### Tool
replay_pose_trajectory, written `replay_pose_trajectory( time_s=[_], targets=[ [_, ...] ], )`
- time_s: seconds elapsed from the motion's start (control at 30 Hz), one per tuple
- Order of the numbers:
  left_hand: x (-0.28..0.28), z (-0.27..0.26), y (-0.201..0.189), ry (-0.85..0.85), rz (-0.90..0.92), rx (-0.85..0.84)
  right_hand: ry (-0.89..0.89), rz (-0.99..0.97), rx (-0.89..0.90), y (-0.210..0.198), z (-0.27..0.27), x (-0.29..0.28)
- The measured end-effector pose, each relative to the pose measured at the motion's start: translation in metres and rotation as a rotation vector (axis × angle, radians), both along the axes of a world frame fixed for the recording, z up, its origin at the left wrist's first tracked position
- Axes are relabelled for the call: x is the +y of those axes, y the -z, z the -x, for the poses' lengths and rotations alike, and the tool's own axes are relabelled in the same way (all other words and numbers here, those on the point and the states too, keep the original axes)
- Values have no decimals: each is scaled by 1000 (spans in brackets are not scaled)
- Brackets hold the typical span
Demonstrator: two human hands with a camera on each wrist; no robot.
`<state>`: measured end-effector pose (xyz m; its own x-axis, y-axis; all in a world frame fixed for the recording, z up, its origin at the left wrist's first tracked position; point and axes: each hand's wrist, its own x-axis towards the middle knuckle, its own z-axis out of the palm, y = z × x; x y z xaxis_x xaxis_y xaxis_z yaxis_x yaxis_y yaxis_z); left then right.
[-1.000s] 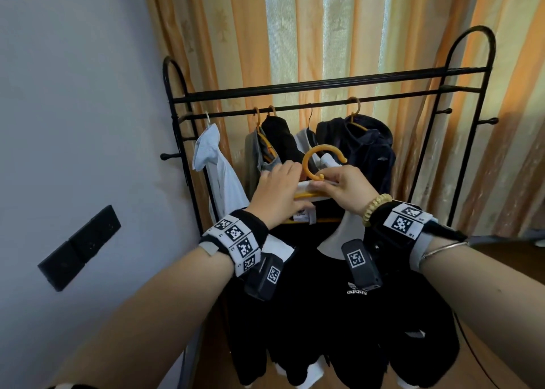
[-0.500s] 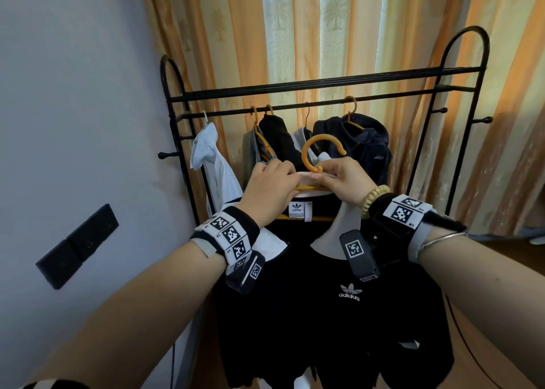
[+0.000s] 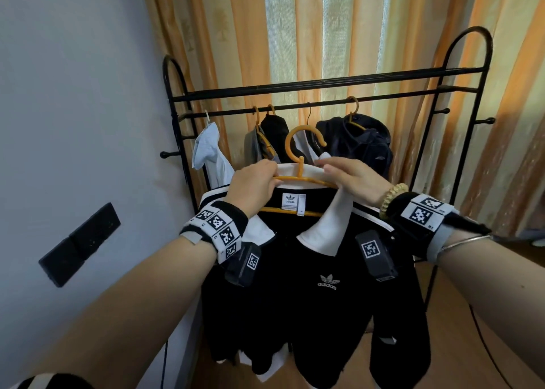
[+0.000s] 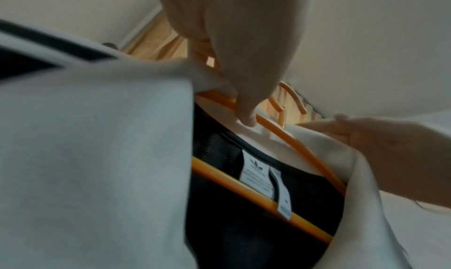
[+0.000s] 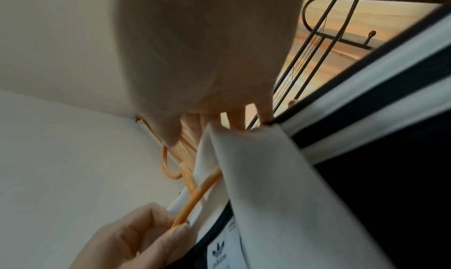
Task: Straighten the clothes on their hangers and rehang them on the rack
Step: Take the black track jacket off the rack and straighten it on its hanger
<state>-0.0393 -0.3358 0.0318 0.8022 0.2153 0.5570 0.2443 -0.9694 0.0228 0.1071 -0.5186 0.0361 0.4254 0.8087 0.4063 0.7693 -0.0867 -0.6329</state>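
A black shirt [image 3: 312,315] with a white collar [image 3: 327,229] and white shoulder stripes hangs on an orange hanger [image 3: 299,158], held in front of the black rack [image 3: 324,105]. My left hand [image 3: 255,186] grips the hanger's left arm together with the collar; in the left wrist view its thumb [image 4: 246,111] presses on the orange hanger [image 4: 275,130]. My right hand [image 3: 349,176] pinches the white collar [image 5: 256,176] at the hanger's right arm. The hanger's hook is free, below the rail.
Several garments hang on the rack's lower rail: a white shirt [image 3: 211,155] at left, dark ones in the middle, a navy jacket [image 3: 362,147] at right. Orange striped curtains [image 3: 324,35] hang behind. A grey wall with a black socket plate [image 3: 79,244] is at left.
Both hands have lifted the hanger and shirt a little and spread apart along the hanger's arms. The collar now lies flatter and the shirt's front logo shows.
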Motion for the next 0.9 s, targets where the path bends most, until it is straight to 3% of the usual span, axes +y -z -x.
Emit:
replay_pose_trajectory(
  time_s=[0.1, 0.2, 0.27, 0.57, 0.8, 0.9],
  targets=[
    [12, 7, 1, -15, 41, -51, 61, 50, 194, 1, -14, -14],
    [24, 16, -1, -13, 41, -105, 37, 303, 86, 12, -28, -26],
    [26, 20, 1, -1, 28, -117, -7, 333, 23, 16, -27, -24],
    [31, 26, 5, -121, -115, -64, -67, 216, 137, 22, -5, 2],
    [12, 25, 11, -80, 33, -92, 82, 124, 37, 33, 2, 16],
    [-8, 17, 14, -27, 248, 151, 110, 92, 11, 40, 4, 19]
  ],
)
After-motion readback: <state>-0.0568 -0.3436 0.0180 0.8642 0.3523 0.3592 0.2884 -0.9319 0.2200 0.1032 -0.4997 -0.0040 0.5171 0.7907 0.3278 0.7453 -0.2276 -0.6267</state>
